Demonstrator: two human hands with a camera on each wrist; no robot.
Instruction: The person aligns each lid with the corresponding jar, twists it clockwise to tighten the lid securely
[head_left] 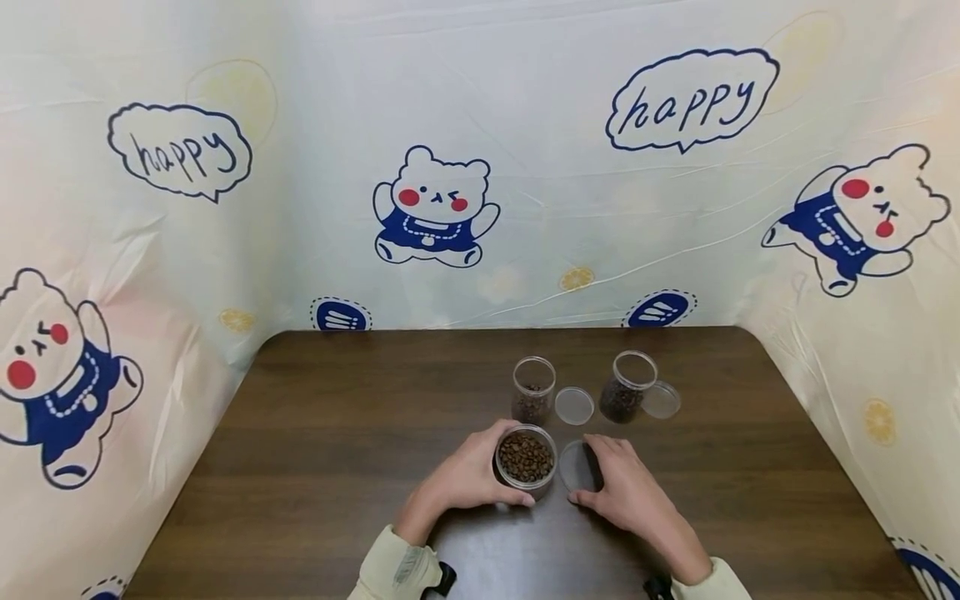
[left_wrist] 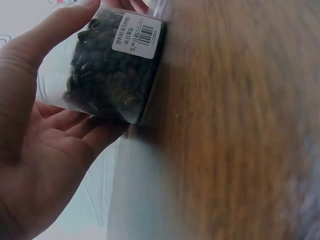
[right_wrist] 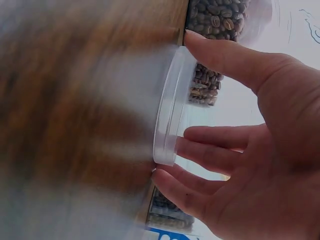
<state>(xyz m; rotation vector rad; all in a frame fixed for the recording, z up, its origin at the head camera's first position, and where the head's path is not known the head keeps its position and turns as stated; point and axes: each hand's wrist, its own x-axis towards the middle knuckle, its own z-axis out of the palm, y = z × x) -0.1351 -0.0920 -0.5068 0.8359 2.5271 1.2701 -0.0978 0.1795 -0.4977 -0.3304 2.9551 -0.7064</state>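
Observation:
My left hand (head_left: 468, 473) grips a clear plastic jar (left_wrist: 102, 70) from its left side, thumb in front and fingers behind. Brown coffee beans (head_left: 525, 457) fill the uncovered jar nearly to its rim, and a white barcode label (left_wrist: 138, 36) is on its wall. Just right of it, a translucent round lid (head_left: 576, 467) lies flat on the table. The thumb and fingers of my right hand (head_left: 633, 490) span this lid, at opposite edges of its rim (right_wrist: 172, 107). Part of the lid is hidden beneath that hand in the head view.
Behind stand two more uncovered jars, a left one (head_left: 534, 392) and a right one (head_left: 628, 387), partly filled with dark beans. A second lid (head_left: 574, 406) and a third lid (head_left: 662, 400) lie beside them. Printed cloth (head_left: 525, 275) encloses the brown wooden table (head_left: 337, 417).

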